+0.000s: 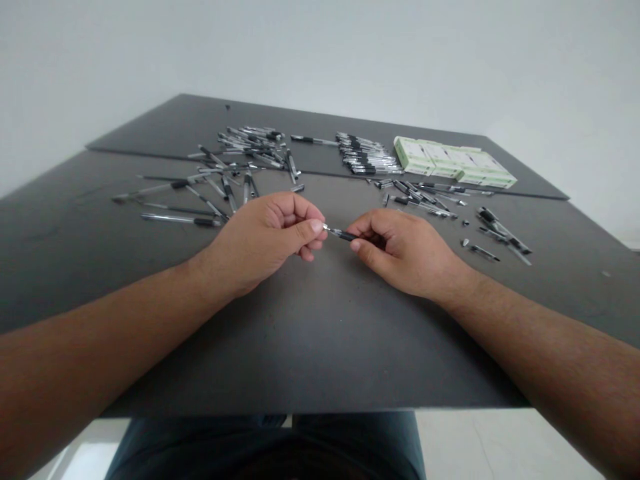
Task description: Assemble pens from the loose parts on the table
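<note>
Between my two hands, above the middle of the dark grey table (pixel 320 347), is a pen (pixel 345 235) with a black grip and a shiny tip end. My right hand (pixel 405 250) pinches it at the black grip, and the rest of its barrel is hidden behind the fingers. Thumb and fingers of my left hand (pixel 277 233) are closed on the pen's tip end at the left. Whether a separate small part sits in those fingertips, I cannot make out.
Loose pens (pixel 250 143) lie scattered at the back left. A neat row of pens (pixel 367 153) sits beside white-and-green boxes (pixel 450 160) at the back. More pens and pen parts (pixel 420 198) are strewn at right. A seam crosses the table.
</note>
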Tool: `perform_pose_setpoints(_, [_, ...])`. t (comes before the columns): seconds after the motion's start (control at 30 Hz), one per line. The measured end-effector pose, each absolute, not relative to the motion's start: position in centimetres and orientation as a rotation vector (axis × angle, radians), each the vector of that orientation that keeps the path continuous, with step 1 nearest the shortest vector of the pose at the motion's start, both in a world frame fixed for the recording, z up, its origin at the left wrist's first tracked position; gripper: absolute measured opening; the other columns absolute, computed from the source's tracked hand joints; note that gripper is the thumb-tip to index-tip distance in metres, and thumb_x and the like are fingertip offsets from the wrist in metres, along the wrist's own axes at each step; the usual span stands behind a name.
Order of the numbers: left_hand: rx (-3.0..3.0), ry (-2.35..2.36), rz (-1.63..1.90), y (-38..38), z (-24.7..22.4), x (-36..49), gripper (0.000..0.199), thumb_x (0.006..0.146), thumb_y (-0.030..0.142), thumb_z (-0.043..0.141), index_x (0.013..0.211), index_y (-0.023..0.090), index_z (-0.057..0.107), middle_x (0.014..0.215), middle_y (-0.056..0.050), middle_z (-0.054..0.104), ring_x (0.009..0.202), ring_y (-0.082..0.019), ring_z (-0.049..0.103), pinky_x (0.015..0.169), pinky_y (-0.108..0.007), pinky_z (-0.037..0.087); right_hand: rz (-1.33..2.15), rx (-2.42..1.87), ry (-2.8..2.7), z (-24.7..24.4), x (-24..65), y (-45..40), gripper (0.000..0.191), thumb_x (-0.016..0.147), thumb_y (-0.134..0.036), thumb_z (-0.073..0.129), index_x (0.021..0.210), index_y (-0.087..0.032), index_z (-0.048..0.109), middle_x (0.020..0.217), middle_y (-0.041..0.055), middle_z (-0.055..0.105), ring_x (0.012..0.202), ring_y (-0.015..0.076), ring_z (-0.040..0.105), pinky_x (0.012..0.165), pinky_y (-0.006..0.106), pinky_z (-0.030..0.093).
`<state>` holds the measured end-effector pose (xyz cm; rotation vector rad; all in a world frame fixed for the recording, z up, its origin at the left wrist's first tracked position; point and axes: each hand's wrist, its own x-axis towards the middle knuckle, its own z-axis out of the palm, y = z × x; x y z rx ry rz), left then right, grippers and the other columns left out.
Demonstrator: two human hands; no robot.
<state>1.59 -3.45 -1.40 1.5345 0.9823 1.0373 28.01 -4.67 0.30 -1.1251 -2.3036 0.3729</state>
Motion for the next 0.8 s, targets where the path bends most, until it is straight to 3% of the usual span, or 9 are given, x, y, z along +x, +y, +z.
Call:
perform_pose_setpoints(0.27, [1.879,1.115,0.951,-3.62,-1.23,1.1,0.014,0.098,0.038,0.085,0.102,0.025,0.082,0.082,-0.001,0.086,0.072,-0.02,0.08,0.067,-0.031,0.061,0.337,-1.125,-2.355,0.49,27.86,-4.9,0.016,0.106,-0.03,0.069,0.109,-0.025,0.084,0.095,0.005,0.084,0.084,0.024,0.071,0.081,0.037,0.052])
perform_pose_setpoints(0.53, [2.129,1.182,0.996,-4.06,-1.0,1.0,0.014,0.102,0.039,0.079,0.103,0.026,0.085,0.092,-0.001,0.087,0.086,-0.022,0.079,0.077,-0.035,0.056,0.328,-1.063,-2.429,0.44,27.83,-5.01,0.028,0.114,-0.034,0.059,0.117,-0.024,0.085,0.107,0.0091,0.089,0.099,0.0274,0.078,0.089,0.038,0.055])
perform_pose_setpoints(0.73, [2.136,1.197,0.987,-4.21,-0.79,1.02,0.011,0.103,0.036,0.078,0.105,0.027,0.083,0.093,-0.001,0.085,0.088,-0.022,0.077,0.081,-0.036,0.055,0.391,-1.177,-2.298,0.48,27.64,-5.34,0.011,0.102,-0.032,0.079,0.11,-0.025,0.079,0.098,0.004,0.085,0.086,0.0234,0.074,0.08,0.035,0.054])
perform_pose_setpoints(0.8, [2.145,1.191,0.98,-4.26,-0.75,0.99,0.01,0.104,0.036,0.079,0.105,0.027,0.083,0.094,-0.001,0.085,0.089,-0.022,0.077,0.082,-0.036,0.056,0.368,-1.166,-2.343,0.54,27.73,-5.3,0.009,0.105,-0.034,0.078,0.107,-0.025,0.079,0.097,0.0046,0.085,0.087,0.0237,0.073,0.081,0.035,0.053])
